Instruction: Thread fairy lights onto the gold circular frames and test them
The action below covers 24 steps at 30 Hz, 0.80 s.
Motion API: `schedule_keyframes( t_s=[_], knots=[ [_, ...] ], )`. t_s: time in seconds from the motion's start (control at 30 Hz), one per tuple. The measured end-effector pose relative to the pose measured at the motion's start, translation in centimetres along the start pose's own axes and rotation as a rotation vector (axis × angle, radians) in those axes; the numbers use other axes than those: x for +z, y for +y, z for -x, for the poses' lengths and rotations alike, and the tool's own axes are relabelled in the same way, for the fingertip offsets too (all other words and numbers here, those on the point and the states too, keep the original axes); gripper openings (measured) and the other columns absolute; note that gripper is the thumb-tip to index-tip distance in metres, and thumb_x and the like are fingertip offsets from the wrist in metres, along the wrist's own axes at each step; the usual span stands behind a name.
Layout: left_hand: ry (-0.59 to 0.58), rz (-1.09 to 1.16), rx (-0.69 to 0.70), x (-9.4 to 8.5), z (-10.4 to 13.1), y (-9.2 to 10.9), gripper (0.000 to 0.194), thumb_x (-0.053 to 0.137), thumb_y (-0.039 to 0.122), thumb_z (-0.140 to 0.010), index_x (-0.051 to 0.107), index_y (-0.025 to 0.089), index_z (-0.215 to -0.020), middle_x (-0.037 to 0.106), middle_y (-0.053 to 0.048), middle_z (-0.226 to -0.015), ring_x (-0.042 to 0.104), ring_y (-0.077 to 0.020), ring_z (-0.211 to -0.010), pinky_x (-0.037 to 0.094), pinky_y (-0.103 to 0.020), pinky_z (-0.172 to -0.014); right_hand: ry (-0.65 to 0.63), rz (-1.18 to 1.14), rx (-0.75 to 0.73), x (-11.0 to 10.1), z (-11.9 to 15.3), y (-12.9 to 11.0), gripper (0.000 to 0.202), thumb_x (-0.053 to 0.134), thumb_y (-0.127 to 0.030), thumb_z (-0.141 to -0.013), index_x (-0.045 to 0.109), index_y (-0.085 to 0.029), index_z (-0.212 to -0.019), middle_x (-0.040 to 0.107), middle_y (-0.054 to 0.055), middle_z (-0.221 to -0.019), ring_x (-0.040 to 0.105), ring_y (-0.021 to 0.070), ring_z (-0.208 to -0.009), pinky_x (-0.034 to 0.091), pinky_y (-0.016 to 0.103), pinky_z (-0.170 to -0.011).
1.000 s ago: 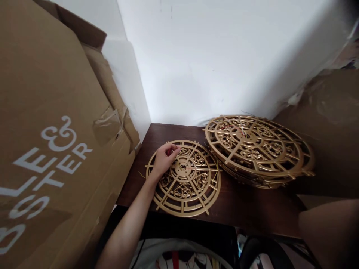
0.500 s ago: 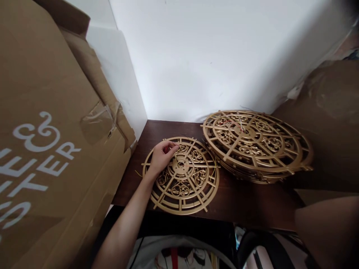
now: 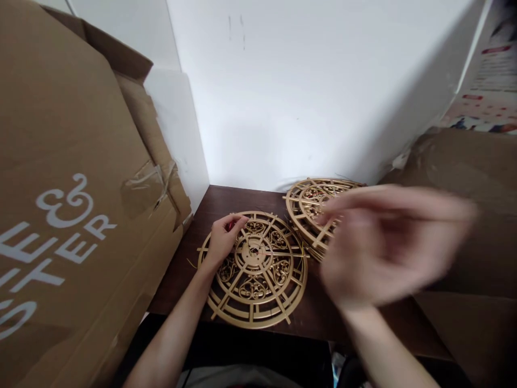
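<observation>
A round, gold openwork disc point(image 3: 251, 310) with scrollwork lies flat on the dark wooden tabletop. My left hand point(image 3: 222, 237) rests over its upper left part, thumb and fingers closed around something small and red, mostly hidden by the fingers. Thin red and yellow strands show on the disc near its centre and at its edges. My right hand point(image 3: 388, 242) is raised close to the camera at the right. Motion smears its fingers, so whether they hold anything cannot be made out. Behind it, partly covered, is a stack of similar gold discs point(image 3: 299, 210).
A large cardboard box point(image 3: 92, 145) with white lettering stands at the left. Another brown carton point(image 3: 476, 183) is at the right, with printed paper point(image 3: 493, 81) above it. A white wall point(image 3: 283, 108) rises behind the dark tabletop point(image 3: 226, 196).
My right hand has come up into view from the lower right and now covers part of the stack. My left hand stays closed at the upper left of the disc. The camera has shifted slightly.
</observation>
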<state>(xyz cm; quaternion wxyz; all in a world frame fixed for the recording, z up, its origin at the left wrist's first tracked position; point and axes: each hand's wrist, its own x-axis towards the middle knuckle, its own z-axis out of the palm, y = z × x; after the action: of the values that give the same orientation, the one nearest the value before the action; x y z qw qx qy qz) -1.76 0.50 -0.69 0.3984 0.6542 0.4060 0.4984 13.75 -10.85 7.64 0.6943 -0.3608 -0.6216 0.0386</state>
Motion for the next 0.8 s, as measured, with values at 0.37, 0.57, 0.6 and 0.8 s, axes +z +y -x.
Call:
schedule_keyframes(
  t_s=[0.37, 0.57, 0.6, 0.8],
  knots=[
    [-0.040, 0.014, 0.058, -0.1, -0.1, -0.4, 0.024, 0.066, 0.039, -0.078, 0.074, 0.017, -0.078, 0.067, -0.002, -0.068, 0.052, -0.0130, -0.061, 0.039, -0.023, -0.055, -0.335, 0.194, 0.343, 5.5, 4.9, 9.9, 0.022, 0.055, -0.023, -0.087, 0.059, -0.017, -0.108, 0.057, -0.002, -0.069, 0.052, 0.0139, -0.059, 0.046, 0.027, -0.062],
    [-0.035, -0.039, 0.077, 0.1, -0.1, -0.6, 0.022, 0.069, 0.037, -0.076, 0.076, 0.017, -0.079, 0.065, -0.001, -0.065, 0.048, -0.0117, -0.058, 0.037, -0.024, -0.056, -0.226, 0.011, 0.515, 5.0, 5.0, 10.0, 0.017, 0.059, -0.030, -0.084, 0.065, -0.018, -0.095, 0.060, -0.001, -0.067, 0.052, 0.0125, -0.058, 0.042, 0.024, -0.056],
    [-0.030, -0.044, 0.078, 0.1, -0.1, -0.6, 0.022, 0.069, 0.037, -0.075, 0.076, 0.017, -0.078, 0.064, 0.000, -0.063, 0.046, -0.0110, -0.056, 0.036, -0.024, -0.054, -0.215, 0.000, 0.530, 5.0, 4.9, 10.0, 0.017, 0.059, -0.031, -0.084, 0.066, -0.018, -0.093, 0.059, -0.001, -0.066, 0.051, 0.0123, -0.058, 0.041, 0.024, -0.055],
    [0.057, -0.004, 0.032, 0.0, -0.2, -0.6, 0.021, 0.071, 0.038, -0.073, 0.075, 0.018, -0.077, 0.058, 0.001, -0.056, 0.042, -0.0100, -0.050, 0.033, -0.024, -0.048, -0.182, 0.037, 0.543, 4.7, 5.0, 10.1, 0.016, 0.061, -0.031, -0.083, 0.068, -0.017, -0.082, 0.053, -0.004, -0.057, 0.045, 0.0115, -0.053, 0.037, 0.024, -0.053]
  ],
)
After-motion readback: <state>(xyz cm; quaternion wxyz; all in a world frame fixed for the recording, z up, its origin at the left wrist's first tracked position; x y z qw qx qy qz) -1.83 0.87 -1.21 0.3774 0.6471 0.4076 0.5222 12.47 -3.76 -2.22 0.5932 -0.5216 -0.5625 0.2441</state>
